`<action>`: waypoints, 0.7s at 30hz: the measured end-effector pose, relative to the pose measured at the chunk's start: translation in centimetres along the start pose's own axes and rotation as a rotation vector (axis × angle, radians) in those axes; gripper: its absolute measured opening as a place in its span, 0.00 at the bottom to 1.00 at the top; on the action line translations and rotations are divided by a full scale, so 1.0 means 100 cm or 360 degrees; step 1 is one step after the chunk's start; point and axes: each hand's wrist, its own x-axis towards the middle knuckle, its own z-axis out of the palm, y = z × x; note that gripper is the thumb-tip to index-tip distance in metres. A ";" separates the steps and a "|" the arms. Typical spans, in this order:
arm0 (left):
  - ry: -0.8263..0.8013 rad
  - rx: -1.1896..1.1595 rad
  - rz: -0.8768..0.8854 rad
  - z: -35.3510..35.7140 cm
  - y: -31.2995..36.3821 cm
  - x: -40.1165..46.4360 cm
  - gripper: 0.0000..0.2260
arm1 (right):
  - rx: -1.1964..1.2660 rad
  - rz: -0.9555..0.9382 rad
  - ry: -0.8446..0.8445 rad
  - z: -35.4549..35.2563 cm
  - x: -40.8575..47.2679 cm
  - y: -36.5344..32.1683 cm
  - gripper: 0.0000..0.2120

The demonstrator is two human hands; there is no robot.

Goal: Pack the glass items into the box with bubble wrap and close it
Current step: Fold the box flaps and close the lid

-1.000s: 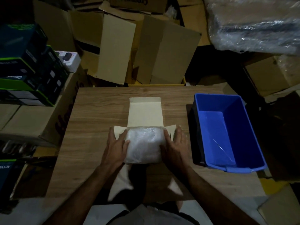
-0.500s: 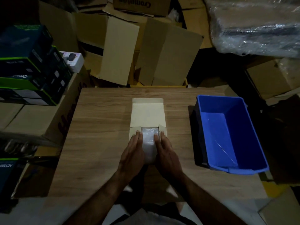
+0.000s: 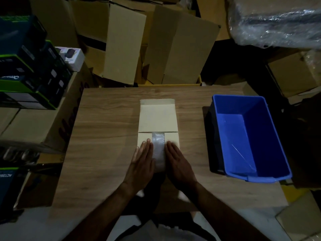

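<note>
A small cardboard box (image 3: pixel 157 117) lies on the wooden table (image 3: pixel 104 129), its long lid flap open and flat toward the far side. Both side flaps are folded inward over the contents. A strip of white bubble wrap (image 3: pixel 158 150) shows in the gap between them; the glass inside is hidden. My left hand (image 3: pixel 141 162) lies flat on the left flap, fingers straight and together. My right hand (image 3: pixel 177 162) lies flat on the right flap in the same way. Neither hand grips anything.
A blue plastic bin (image 3: pixel 250 136) stands on the table's right side, only a thin clear film visible in it. Cardboard cartons (image 3: pixel 125 40) crowd behind the table. Stacked dark product boxes (image 3: pixel 26 66) sit at left, plastic-wrapped goods (image 3: pixel 278 20) at upper right.
My hands moved from the outer sides of the bubble-wrapped bundle toward the middle, folding the two side flaps down over it. Only a narrow strip of wrap now shows.
</note>
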 end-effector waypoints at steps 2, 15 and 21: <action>-0.0017 -0.0113 -0.0001 -0.003 -0.004 0.004 0.25 | 0.0056 -0.0041 0.0012 -0.009 0.005 -0.002 0.26; -0.0163 -0.0576 -0.0296 -0.054 -0.031 0.095 0.32 | 0.0076 0.0187 0.0037 -0.044 0.087 0.009 0.35; 0.0090 -0.0364 -0.0403 -0.087 -0.014 0.122 0.43 | 0.0047 0.0217 0.0083 -0.072 0.112 -0.011 0.48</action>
